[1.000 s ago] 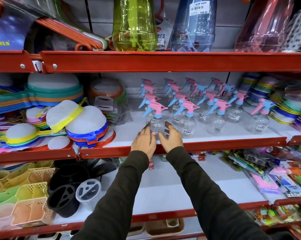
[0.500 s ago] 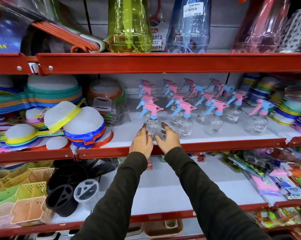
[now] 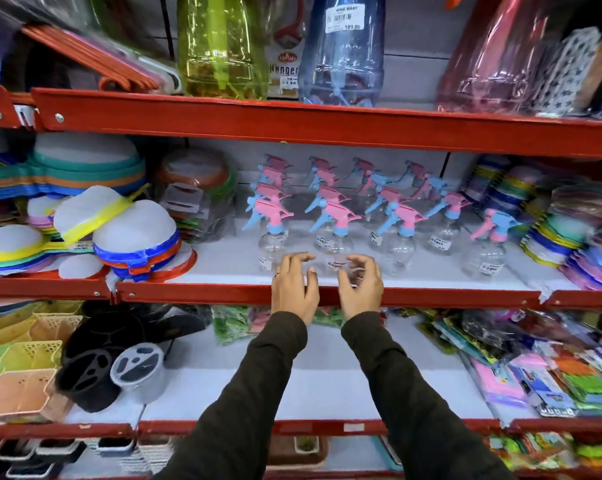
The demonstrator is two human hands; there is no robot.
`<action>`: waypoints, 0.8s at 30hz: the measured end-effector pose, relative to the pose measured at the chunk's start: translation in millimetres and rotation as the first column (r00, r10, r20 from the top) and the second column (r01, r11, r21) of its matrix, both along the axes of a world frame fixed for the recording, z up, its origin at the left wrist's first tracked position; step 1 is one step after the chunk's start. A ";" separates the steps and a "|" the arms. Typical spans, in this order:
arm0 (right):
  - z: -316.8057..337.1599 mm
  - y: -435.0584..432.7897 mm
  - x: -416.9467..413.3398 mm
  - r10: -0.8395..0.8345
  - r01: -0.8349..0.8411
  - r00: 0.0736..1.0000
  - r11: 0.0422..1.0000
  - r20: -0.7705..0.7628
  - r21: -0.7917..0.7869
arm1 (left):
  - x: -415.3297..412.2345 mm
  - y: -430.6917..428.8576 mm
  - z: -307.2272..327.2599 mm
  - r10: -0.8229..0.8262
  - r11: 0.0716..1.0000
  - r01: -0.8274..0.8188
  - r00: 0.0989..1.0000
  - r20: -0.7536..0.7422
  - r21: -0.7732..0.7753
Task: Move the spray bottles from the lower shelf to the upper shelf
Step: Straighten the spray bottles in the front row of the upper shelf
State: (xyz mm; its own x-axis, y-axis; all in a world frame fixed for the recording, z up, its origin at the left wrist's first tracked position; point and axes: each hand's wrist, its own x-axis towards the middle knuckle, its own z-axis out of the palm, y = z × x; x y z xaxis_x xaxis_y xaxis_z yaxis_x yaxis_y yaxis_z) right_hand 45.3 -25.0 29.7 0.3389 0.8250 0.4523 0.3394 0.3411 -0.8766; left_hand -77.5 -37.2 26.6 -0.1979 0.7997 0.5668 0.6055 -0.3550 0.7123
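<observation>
Bottles with pink and blue trigger heads [image 3: 334, 216] are seen ranked in rows on the middle shelf [image 3: 223, 294], so most of the move is judged done. The white shelf below [image 3: 327, 375] shows no bottles in its bare middle. The left hand [image 3: 294, 287] and right hand [image 3: 360, 289] are held at the near edge, fingers [image 3: 297, 259] spread and curled, nothing gripped. Whether more bottles are left cannot be told.

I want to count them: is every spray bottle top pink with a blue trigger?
No, the rightmost spray bottle has a blue top and pink trigger.
</observation>
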 end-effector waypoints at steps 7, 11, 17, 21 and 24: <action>19.9 25.5 38.3 0.210 -0.195 0.978 0.934 0.017 -0.298 | 36.0 26.9 20.7 -0.061 0.899 0.110 0.990 0.129 -0.423; 22.8 32.0 41.6 0.289 -0.251 0.955 0.905 0.064 -0.344 | 36.4 35.0 23.6 -0.089 0.870 0.179 0.974 0.211 -0.459; 19.4 38.7 43.5 0.310 -0.267 0.947 0.902 0.078 -0.338 | 34.4 40.0 17.2 -0.085 0.867 0.173 0.976 0.203 -0.468; 17.9 38.3 44.0 0.317 -0.283 0.947 0.899 0.052 -0.333 | 35.7 40.8 15.5 -0.061 0.865 0.138 0.983 0.171 -0.482; 14.1 38.1 43.3 0.309 -0.276 0.950 0.904 0.054 -0.325 | 37.1 38.8 15.4 -0.066 0.870 0.136 0.985 0.161 -0.474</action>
State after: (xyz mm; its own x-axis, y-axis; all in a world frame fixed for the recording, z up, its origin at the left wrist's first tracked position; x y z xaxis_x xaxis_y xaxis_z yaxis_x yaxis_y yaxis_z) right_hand 88.6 13.1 43.8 0.0267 0.9839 0.1770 0.3586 0.1559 -0.9204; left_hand -40.4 1.6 42.0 -0.1479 0.9858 0.0794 0.4706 -0.0005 0.8823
